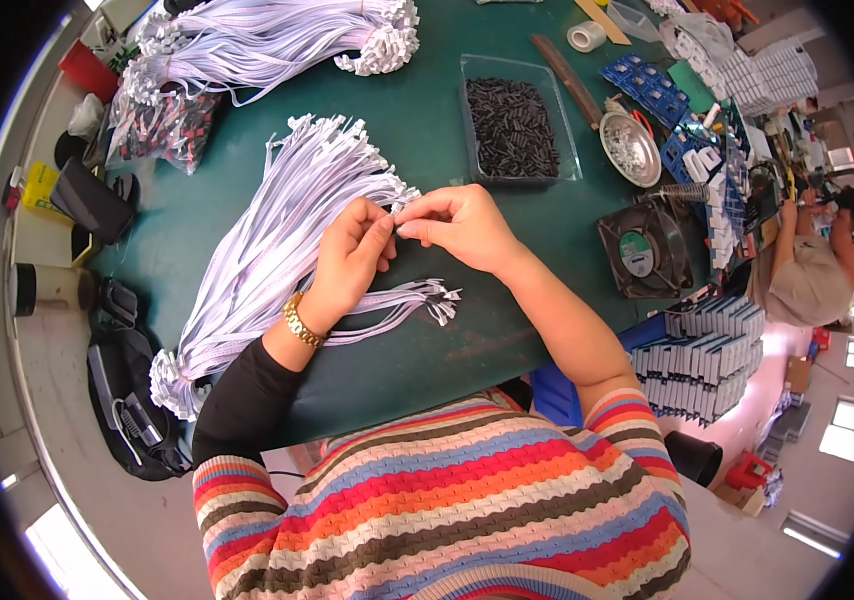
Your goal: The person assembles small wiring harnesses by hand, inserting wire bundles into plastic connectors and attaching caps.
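The left hand (355, 250) and right hand (467, 230) pinch, apparently working, a cable end (397, 209), white cables (267, 225) leftward; steady alignment seems needed.

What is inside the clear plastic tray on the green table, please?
The clear plastic tray holds a heap of small black pieces, slim and elongated. The heap hides most of the tray's bottom, so anything beneath the top pieces cannot be seen.
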Motion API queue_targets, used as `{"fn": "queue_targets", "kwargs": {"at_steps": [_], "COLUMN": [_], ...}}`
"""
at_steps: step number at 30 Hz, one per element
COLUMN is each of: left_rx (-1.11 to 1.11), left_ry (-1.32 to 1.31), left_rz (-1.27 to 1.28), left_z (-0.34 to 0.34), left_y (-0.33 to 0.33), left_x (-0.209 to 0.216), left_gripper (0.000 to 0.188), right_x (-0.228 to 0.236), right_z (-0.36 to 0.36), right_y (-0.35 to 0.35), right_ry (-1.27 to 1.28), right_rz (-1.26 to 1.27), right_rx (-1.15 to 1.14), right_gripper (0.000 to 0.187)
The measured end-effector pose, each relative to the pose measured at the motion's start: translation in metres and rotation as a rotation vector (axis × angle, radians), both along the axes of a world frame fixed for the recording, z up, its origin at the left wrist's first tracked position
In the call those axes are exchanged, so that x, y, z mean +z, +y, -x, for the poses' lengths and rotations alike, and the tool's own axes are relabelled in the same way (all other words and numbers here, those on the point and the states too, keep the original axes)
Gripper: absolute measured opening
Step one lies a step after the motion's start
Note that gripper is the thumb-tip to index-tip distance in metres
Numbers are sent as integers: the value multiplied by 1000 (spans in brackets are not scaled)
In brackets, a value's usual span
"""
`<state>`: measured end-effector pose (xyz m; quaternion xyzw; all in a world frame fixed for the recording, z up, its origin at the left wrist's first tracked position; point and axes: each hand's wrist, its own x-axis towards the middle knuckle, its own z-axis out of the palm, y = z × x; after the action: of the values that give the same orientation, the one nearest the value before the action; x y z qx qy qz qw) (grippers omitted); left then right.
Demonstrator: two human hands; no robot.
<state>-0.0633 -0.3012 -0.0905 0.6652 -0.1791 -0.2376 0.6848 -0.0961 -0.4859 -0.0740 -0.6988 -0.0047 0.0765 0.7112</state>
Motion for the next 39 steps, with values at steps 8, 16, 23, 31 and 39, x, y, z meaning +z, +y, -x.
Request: {"fn": "queue_targets", "kwargs": {"at_steps": [8,16,23,31,39], "left_rx": [-49,-98,-180,-172,-249], "left_ry": [-4,-60,-3,3,-365], "left_rz": [27,-19,-78,-42,-345], "left_z": [-1,0,-8,-4,1], "left_y": [-1,0,-2,-4,-6], "left_x": [1,-1,4,8,17], "left_gripper": [13,12,8,7,8], "right_x": [-4,2,4,11,17], "right_z": [2,0,-1,1,2], "right_y": [-1,-4,-11,-11,-23], "right_ry": [-294,-523,-321,-200,-87], "right_rz": [238,508,509,444,423], "right_rx": [-62,5,17,14,147], "right_gripper": [8,4,3,2,3]}}
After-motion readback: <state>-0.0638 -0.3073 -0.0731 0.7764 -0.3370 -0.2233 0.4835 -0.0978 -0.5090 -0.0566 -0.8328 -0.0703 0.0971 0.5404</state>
